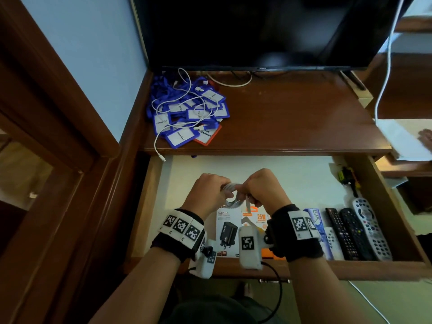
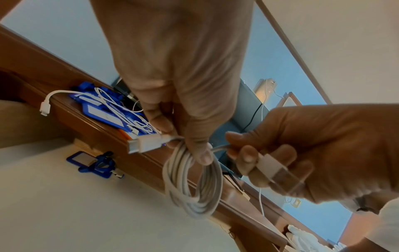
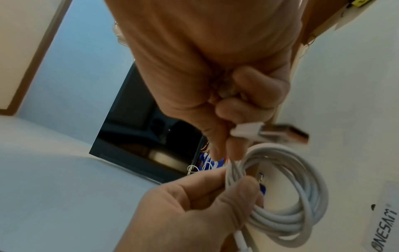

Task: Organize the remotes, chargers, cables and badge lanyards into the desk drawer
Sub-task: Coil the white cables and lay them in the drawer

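Over the open drawer (image 1: 304, 178), both hands hold one coiled white cable (image 1: 230, 195). My left hand (image 1: 219, 188) pinches the top of the coil (image 2: 190, 184), one white plug (image 2: 146, 143) sticking out beside the thumb. My right hand (image 1: 245, 190) pinches the cable's other end just behind its USB plug (image 3: 270, 132). In the right wrist view the left hand (image 3: 233, 180) grips the loops (image 3: 291, 196) from below. A pile of blue badge lanyards (image 1: 187, 113) tangled with loose white cables lies on the desk top at the back left.
Three remotes (image 1: 355, 232) lie side by side at the drawer's right, with charger boxes (image 1: 228, 230) at its front under my wrists. One blue badge (image 2: 86, 158) lies at the drawer's back. A cable end (image 1: 161, 157) hangs over the desk edge. A dark TV (image 1: 257, 31) stands behind.
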